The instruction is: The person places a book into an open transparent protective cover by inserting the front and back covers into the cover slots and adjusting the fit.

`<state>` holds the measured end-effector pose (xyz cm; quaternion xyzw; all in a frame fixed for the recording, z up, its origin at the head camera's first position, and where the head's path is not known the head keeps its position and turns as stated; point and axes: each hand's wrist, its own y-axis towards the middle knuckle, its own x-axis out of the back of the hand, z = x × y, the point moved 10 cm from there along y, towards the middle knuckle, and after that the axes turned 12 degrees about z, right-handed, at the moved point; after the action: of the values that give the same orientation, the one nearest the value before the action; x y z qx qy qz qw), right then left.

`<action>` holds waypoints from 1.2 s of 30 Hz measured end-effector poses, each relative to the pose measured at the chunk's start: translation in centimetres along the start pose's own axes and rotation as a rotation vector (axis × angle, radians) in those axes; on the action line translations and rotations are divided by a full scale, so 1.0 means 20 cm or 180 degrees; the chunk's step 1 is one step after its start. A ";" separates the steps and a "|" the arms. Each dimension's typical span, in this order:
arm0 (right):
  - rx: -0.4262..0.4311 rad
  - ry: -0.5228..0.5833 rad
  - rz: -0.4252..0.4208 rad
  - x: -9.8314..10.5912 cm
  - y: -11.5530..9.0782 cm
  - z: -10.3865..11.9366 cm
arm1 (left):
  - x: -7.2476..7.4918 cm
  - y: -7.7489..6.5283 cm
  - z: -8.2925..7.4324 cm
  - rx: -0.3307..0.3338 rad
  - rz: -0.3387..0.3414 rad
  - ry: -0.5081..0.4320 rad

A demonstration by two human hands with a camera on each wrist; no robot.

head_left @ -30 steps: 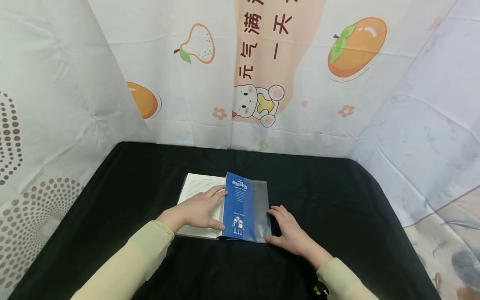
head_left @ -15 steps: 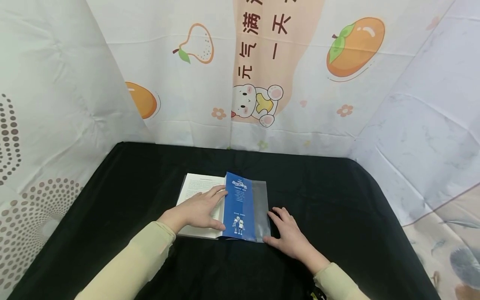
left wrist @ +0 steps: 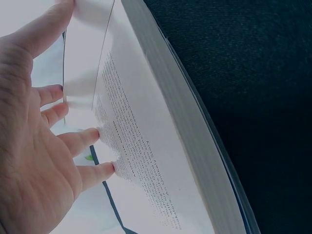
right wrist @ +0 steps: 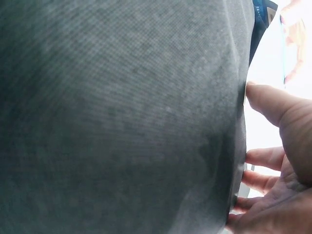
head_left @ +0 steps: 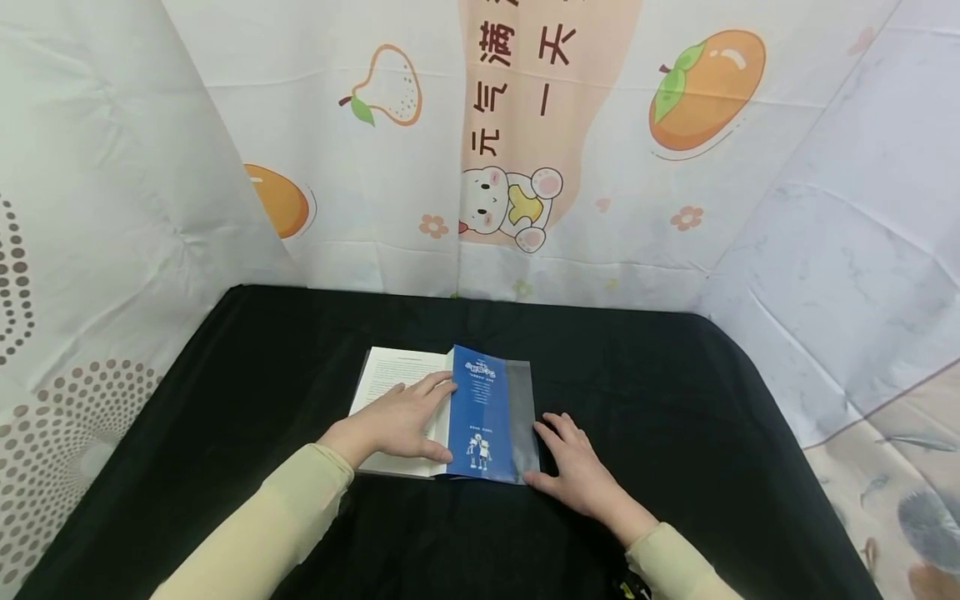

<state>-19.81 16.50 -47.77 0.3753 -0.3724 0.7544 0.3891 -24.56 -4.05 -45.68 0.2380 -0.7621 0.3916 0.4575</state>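
Note:
A book (head_left: pixel 397 371) lies spread on the black cloth, a printed white page on its left side. Its blue cover flap (head_left: pixel 481 408) is on the right, with a clear plastic sleeve (head_left: pixel 522 417) sticking out beyond it. My left hand (head_left: pixel 401 423) rests across the page with fingers spread, thumb and fingertips reaching the fold beside the blue flap. In the left wrist view, those fingers extend over the page above the thick page block (left wrist: pixel 180 117). At the plastic's right edge, my right hand (head_left: pixel 573 467) touches with thumb and fingertips apart.
Black cloth (head_left: pixel 637 375) covers the table around the book. White curtains (head_left: pixel 337 183) printed with fruit and a bear hang behind and at both sides. A small dark item with yellow marks (head_left: pixel 633 587) shows by the right sleeve.
My right hand has shifted slightly left and its fingers have drawn in a little along the plastic edge. The left hand stays on the page. The head view has turned slightly.

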 end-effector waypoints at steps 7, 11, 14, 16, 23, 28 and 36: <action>-0.0066 -0.0019 0.0003 0.00 0.00 0.00 | 0.00 0.00 -0.01 -0.0019 -0.0043 0.0043; -0.0072 -0.0037 -0.0006 0.00 0.01 -0.01 | -0.01 0.01 -0.02 0.0000 -0.0048 0.0067; -0.0076 -0.0063 -0.0009 0.00 0.01 -0.01 | -0.01 0.01 -0.02 0.0012 -0.0051 0.0071; -0.0093 -0.0083 0.0001 0.00 0.01 -0.01 | -0.01 0.01 -0.02 0.0017 -0.0049 0.0073; -0.0136 -0.0214 0.0059 0.00 0.02 -0.01 | 0.00 0.00 -0.03 0.0011 -0.0051 0.0100; -0.0161 -0.0395 0.0114 0.02 0.02 0.00 | 0.00 0.00 -0.03 -0.0008 -0.0063 0.0091; -0.0151 -0.0460 0.0079 0.05 0.05 0.02 | 0.00 0.00 -0.02 0.0010 -0.0070 0.0097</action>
<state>-21.00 15.98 -46.92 0.4147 -0.4219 0.7211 0.3606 -24.30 -3.74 -45.55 0.2410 -0.7517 0.3913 0.4730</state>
